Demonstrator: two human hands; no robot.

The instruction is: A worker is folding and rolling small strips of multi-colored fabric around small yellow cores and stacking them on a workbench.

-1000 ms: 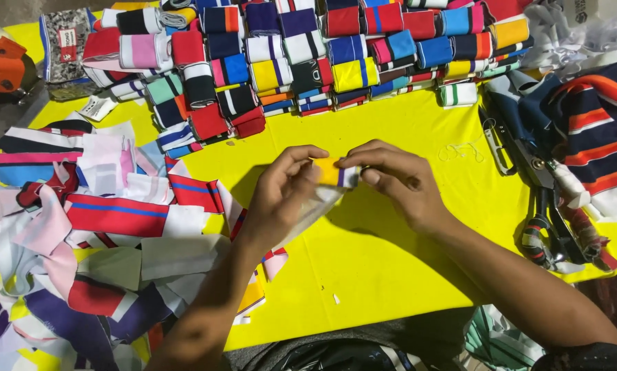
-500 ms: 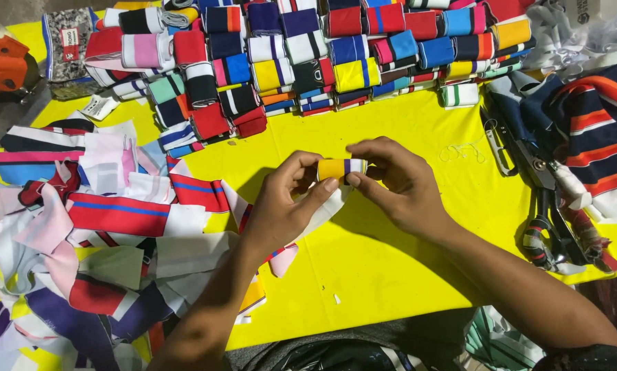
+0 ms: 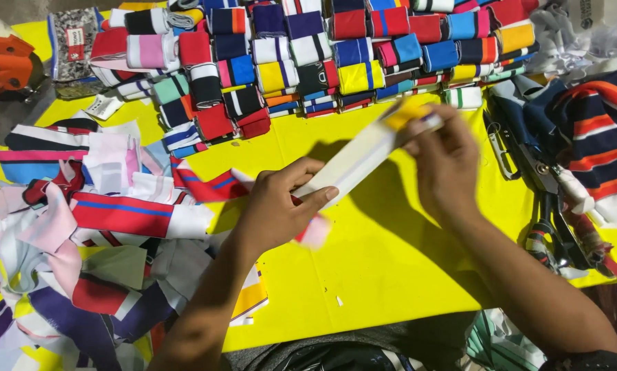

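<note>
A long white fabric strip [image 3: 363, 154] with a yellow end is stretched between my hands above the yellow table [image 3: 391, 275]. My right hand [image 3: 446, 161] pinches the yellow end near the back, close to the folded pile. My left hand [image 3: 281, 206] grips the strip's lower end, where a red and pink piece hangs blurred beneath the fingers.
Several folded striped bands [image 3: 308, 55] lie in rows at the back. Loose striped strips [image 3: 95, 233] are heaped at the left. Scissors [image 3: 549, 206] and striped cloth [image 3: 590, 124] lie at the right. An orange tool [image 3: 6, 62] sits at the far left.
My hands were close together folding the strip's yellow end. Now the right hand has pulled up and to the right, drawing the strip out long, while the left hand stayed lower.
</note>
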